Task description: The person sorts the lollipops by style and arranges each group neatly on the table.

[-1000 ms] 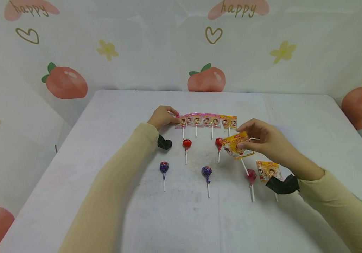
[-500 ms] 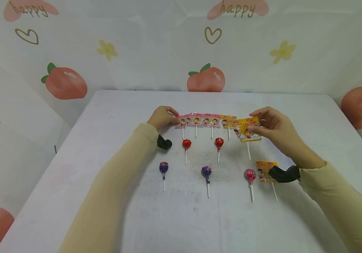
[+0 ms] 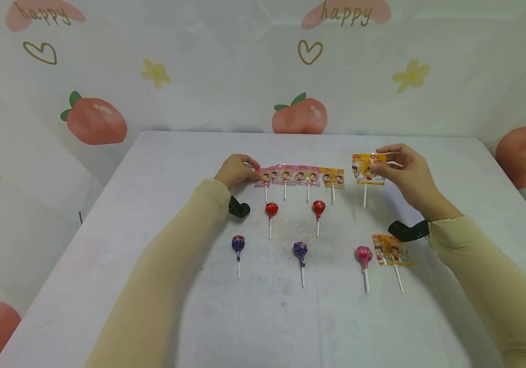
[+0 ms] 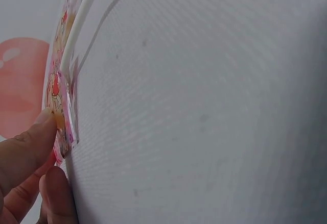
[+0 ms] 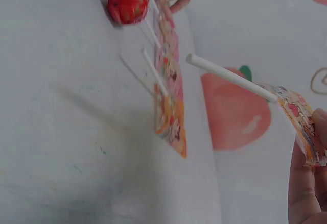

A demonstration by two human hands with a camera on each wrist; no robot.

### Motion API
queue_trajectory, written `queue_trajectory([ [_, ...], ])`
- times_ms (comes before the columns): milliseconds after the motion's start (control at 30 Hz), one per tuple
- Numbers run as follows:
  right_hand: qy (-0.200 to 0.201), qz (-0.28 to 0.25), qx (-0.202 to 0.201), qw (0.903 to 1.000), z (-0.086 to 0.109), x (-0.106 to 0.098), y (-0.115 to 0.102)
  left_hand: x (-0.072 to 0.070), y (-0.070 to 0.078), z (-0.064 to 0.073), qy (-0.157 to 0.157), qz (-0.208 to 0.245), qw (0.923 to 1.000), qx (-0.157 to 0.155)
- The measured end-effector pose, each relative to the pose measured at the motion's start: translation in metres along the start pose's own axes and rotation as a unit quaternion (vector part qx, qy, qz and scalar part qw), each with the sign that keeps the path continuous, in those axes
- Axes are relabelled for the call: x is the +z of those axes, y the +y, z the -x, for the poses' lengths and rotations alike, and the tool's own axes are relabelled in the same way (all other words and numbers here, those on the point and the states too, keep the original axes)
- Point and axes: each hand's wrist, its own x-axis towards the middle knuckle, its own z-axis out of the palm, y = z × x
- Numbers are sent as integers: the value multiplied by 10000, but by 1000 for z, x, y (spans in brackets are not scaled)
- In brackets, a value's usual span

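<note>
My right hand (image 3: 412,176) pinches a flat lollipop in an orange wrapper (image 3: 364,169) between thumb and fingers. It is held above the table with its white stick (image 5: 232,77) free. At the left end of a row, my left hand (image 3: 238,171) pinches the edge of a pink-wrapped flat lollipop (image 3: 263,177); its thumb (image 4: 31,140) lies on the wrapper. Beside that one in the row are two more pink-wrapped lollipops (image 3: 285,174) and an orange-wrapped lollipop (image 3: 333,178), sticks towards me.
In front of the row lie two red round lollipops (image 3: 271,209). Nearer are two purple round lollipops (image 3: 238,244), a pink round lollipop (image 3: 364,254) and another orange-wrapped lollipop (image 3: 391,249). A printed cloth (image 3: 226,66) hangs behind the white table (image 3: 175,153).
My right hand has carried the orange-wrapped lollipop away from me and to the right, from over the pink round one to beyond the row's right end. My left hand has stayed in place.
</note>
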Motion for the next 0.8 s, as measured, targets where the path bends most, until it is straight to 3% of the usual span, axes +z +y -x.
queue_trajectory([
  [167, -205, -296, 98, 9993, -16, 1, 10, 0, 2, 2, 25, -62, 10000, -55],
  [467, -730, 644, 501, 9940, -38, 4, 23, 1, 0, -1, -34, 17, 9999, -134],
  [800, -920, 880, 1189, 9847, -49, 8, 34, 1, -1, -2, 10, -9, 10000, -85],
])
